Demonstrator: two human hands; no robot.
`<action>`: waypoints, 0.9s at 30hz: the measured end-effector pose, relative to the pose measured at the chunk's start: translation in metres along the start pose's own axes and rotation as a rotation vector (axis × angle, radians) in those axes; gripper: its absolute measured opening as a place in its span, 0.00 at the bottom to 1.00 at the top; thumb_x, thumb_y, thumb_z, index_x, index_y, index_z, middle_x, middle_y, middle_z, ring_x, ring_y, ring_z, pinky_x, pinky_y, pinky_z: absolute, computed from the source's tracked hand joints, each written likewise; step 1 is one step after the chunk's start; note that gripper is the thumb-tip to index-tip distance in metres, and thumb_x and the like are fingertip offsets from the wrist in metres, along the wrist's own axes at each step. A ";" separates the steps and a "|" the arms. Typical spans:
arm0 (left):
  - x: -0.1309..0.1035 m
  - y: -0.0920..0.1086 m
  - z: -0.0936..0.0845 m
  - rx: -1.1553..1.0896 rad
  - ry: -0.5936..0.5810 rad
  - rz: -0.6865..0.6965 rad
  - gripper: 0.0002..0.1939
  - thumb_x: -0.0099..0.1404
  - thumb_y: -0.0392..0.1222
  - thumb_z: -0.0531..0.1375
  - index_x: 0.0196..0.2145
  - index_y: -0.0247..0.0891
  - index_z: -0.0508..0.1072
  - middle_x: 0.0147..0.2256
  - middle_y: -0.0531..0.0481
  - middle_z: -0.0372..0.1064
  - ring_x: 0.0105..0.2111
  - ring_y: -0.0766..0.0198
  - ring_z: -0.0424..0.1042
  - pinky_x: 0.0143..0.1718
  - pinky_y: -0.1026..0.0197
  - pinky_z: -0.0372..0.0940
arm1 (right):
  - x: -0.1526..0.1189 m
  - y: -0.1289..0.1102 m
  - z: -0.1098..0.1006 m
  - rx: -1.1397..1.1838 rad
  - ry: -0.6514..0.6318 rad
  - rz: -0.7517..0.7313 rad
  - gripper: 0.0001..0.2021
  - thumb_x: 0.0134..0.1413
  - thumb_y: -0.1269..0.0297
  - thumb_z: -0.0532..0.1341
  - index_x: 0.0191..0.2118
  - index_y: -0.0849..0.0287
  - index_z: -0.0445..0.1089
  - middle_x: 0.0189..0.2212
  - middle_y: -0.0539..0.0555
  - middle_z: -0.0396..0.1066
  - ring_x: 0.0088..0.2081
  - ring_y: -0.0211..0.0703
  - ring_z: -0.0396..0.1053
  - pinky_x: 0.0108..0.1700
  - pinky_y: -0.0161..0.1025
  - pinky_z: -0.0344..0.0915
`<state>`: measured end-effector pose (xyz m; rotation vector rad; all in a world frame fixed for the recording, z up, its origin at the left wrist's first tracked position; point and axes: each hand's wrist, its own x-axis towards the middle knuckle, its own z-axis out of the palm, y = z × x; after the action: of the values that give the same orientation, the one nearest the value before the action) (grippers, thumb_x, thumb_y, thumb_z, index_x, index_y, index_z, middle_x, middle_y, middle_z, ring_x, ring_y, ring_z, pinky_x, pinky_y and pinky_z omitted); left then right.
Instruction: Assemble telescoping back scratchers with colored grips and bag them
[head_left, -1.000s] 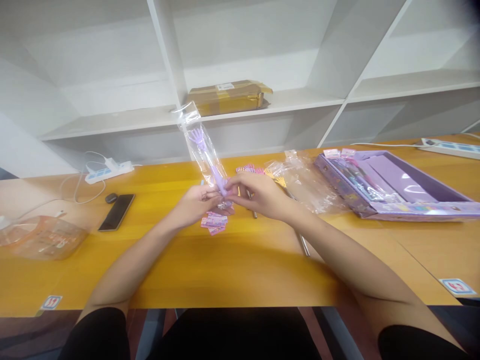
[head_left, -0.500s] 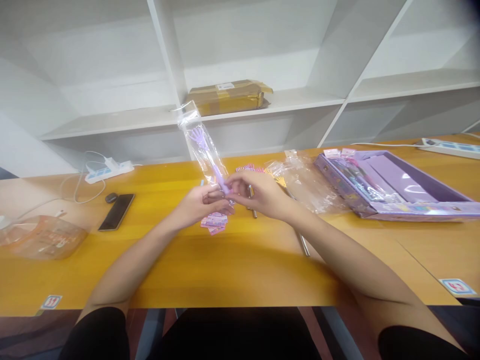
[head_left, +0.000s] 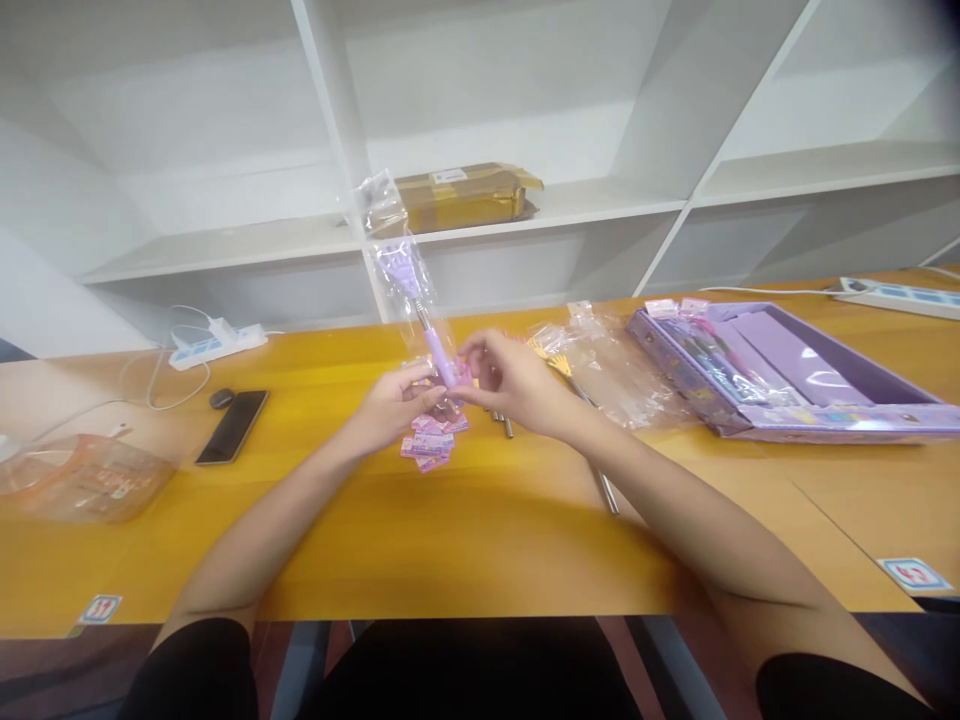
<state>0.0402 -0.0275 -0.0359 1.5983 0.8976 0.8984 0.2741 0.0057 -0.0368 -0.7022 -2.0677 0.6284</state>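
Observation:
A purple hand-shaped scratcher (head_left: 439, 352) stands tilted inside a clear plastic bag (head_left: 386, 212), its hand end up. My left hand (head_left: 394, 405) pinches the bag around the lower end of the handle. My right hand (head_left: 506, 378) is closed on the same lower end from the right, by a small pink piece whose shape is unclear. Below the hands lies a pile of pink printed cards (head_left: 429, 447). Yellow hand-shaped scratchers (head_left: 559, 364) with metal rods lie behind and beside my right hand.
Clear plastic bags (head_left: 619, 375) and an open purple box (head_left: 795, 365) of packaged items are on the right. On the left are a phone (head_left: 232, 427), an orange-tinted bag (head_left: 94, 477) and a power strip (head_left: 217, 345). A taped carton (head_left: 469, 195) sits on the shelf.
The scratcher's head has turned to face me more, and its metal rod now shows. The bag's top has risen a little. Both hands stay at the handle's lower end.

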 end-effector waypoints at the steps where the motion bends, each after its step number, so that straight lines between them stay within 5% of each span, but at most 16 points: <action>1: 0.000 -0.001 -0.001 0.001 -0.006 0.015 0.22 0.69 0.55 0.68 0.52 0.36 0.81 0.45 0.41 0.81 0.39 0.58 0.83 0.43 0.57 0.77 | 0.000 0.000 0.000 0.005 -0.036 0.024 0.20 0.60 0.50 0.73 0.43 0.56 0.67 0.30 0.46 0.66 0.29 0.36 0.62 0.32 0.36 0.58; 5: 0.001 -0.007 -0.003 -0.028 -0.013 0.025 0.22 0.69 0.54 0.69 0.53 0.36 0.80 0.45 0.41 0.81 0.40 0.58 0.82 0.44 0.57 0.77 | 0.001 -0.003 -0.001 0.045 -0.149 0.101 0.22 0.62 0.49 0.71 0.30 0.56 0.61 0.24 0.44 0.60 0.27 0.34 0.55 0.30 0.36 0.51; 10: 0.001 -0.005 0.001 -0.084 0.054 0.009 0.26 0.63 0.53 0.74 0.52 0.35 0.81 0.49 0.39 0.83 0.47 0.51 0.82 0.49 0.53 0.76 | 0.001 -0.011 0.002 0.234 -0.277 0.184 0.21 0.66 0.46 0.66 0.31 0.57 0.65 0.23 0.43 0.56 0.26 0.33 0.53 0.28 0.36 0.48; 16: -0.001 0.002 0.006 -0.085 0.093 -0.017 0.27 0.57 0.54 0.77 0.48 0.34 0.84 0.46 0.39 0.84 0.49 0.48 0.83 0.52 0.50 0.76 | 0.000 -0.009 0.012 0.400 -0.271 0.207 0.24 0.69 0.43 0.62 0.30 0.59 0.68 0.20 0.42 0.55 0.23 0.31 0.52 0.25 0.35 0.47; 27: -0.001 0.000 0.002 -0.005 0.111 0.040 0.20 0.56 0.49 0.78 0.40 0.33 0.82 0.38 0.42 0.84 0.37 0.56 0.83 0.43 0.55 0.78 | 0.002 -0.004 0.018 0.623 -0.303 0.241 0.29 0.65 0.34 0.62 0.29 0.58 0.67 0.16 0.42 0.58 0.18 0.31 0.54 0.21 0.32 0.50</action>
<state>0.0412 -0.0287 -0.0365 1.5796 0.9423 1.0247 0.2572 0.0008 -0.0429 -0.5071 -1.8950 1.5103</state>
